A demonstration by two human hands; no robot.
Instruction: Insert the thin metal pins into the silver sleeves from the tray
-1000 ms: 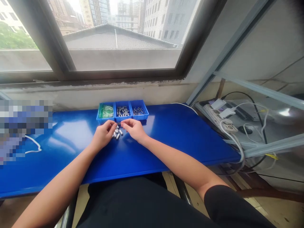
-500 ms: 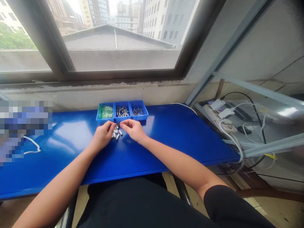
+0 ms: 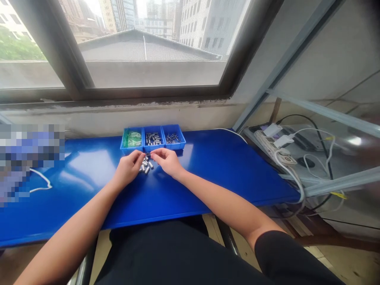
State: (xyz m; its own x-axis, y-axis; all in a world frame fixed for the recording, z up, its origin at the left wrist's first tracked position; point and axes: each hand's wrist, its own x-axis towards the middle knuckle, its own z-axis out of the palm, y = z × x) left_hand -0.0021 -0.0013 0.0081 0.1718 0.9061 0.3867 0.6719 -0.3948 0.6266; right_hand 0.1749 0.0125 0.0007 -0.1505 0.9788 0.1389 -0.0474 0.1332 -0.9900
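Note:
My left hand (image 3: 130,165) and my right hand (image 3: 168,161) meet over the blue table, each closed in a pinch. A small, thin metal pin (image 3: 148,154) spans the gap between their fingertips; its ends are hidden by the fingers. Just below the hands, several short silver metal cylinders (image 3: 147,169) lie loose on the tabletop, partly covered by my left hand. Behind them stand three joined blue bins. A green bag with pale pieces (image 3: 132,138) fills the left one, metal cylinders (image 3: 153,139) the middle one, and thin dark pins (image 3: 173,138) the right one.
The blue table (image 3: 213,170) runs along a wall under a window. On the right, a metal shelf frame (image 3: 332,180) holds a power strip (image 3: 274,148) with chargers and cables. A white cable (image 3: 41,180) lies at the left beside a blurred-out area.
Almost nothing has moved. Both hands keep their pinch on the pin, with only a slight shift of the fingers.

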